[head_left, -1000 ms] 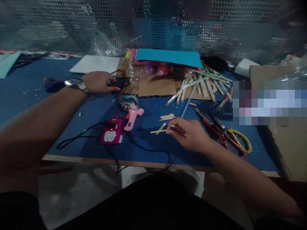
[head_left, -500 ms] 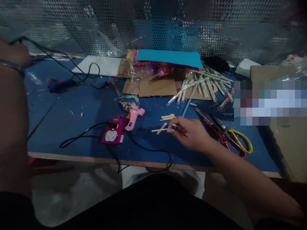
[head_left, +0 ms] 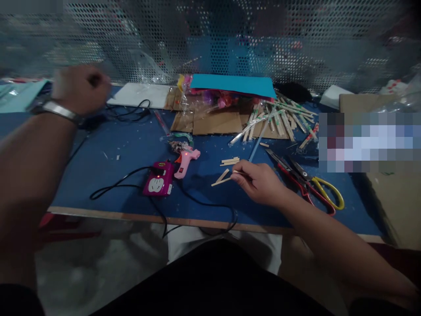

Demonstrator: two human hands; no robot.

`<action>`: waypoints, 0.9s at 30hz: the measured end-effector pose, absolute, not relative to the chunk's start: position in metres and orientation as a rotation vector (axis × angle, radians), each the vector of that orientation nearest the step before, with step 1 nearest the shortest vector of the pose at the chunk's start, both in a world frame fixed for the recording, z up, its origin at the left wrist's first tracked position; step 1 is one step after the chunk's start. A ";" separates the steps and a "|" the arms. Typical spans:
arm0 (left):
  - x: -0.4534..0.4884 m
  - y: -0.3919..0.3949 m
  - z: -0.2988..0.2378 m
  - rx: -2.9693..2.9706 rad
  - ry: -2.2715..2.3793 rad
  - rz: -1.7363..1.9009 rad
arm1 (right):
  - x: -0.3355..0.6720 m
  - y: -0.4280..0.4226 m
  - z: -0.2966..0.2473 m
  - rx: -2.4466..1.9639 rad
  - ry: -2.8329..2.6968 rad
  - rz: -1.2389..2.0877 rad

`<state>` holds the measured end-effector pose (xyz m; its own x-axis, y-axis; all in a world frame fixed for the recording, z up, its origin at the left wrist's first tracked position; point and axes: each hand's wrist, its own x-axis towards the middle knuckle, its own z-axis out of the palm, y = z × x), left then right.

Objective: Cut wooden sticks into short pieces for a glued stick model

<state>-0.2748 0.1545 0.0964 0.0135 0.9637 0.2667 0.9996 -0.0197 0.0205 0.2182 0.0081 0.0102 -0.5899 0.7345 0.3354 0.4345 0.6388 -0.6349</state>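
Observation:
My right hand (head_left: 259,182) pinches a thin short wooden stick (head_left: 221,182) between thumb and fingers, low over the blue table. Just beyond its tip lie another short stick (head_left: 223,175) and several cut sticks (head_left: 230,161) in a small stack. Behind the knuckles, a long translucent stick (head_left: 258,140) points to the back. My left hand (head_left: 82,87), wearing a metal-banded watch, is raised at the back left; it is blurred, with curled fingers and nothing visible in them. A pink glue gun (head_left: 186,162) with a lit red light rests mid-table, beside a purple power socket (head_left: 158,179).
Scissors (head_left: 319,188) with red and yellow handles lie right of my right hand. Wrapped chopsticks (head_left: 279,120) pile up on cardboard (head_left: 217,123) at the back, near a blue sheet (head_left: 232,84). Black cable (head_left: 204,202) loops over the front edge. A cardboard box (head_left: 401,197) stands right.
My left hand has swung right and inward from the far left, and the black cable that was at it now lies on the table. My right hand keeps its stick, tilted slightly more.

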 end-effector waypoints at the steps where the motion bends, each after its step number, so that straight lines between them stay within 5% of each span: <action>1: -0.257 0.156 0.093 -2.174 -2.019 -0.342 | 0.218 0.008 0.010 -0.909 -2.279 0.666; 8: -0.158 0.156 0.065 -3.002 -1.437 -0.337 | 0.221 0.011 0.009 -0.924 -2.302 0.624; 18: -0.132 0.136 0.079 -2.900 -1.452 -0.891 | 0.219 0.010 0.010 -0.934 -2.354 0.611; 27: -0.131 0.174 0.062 -2.919 -1.275 0.303 | 0.220 0.010 0.006 -0.933 -2.402 0.558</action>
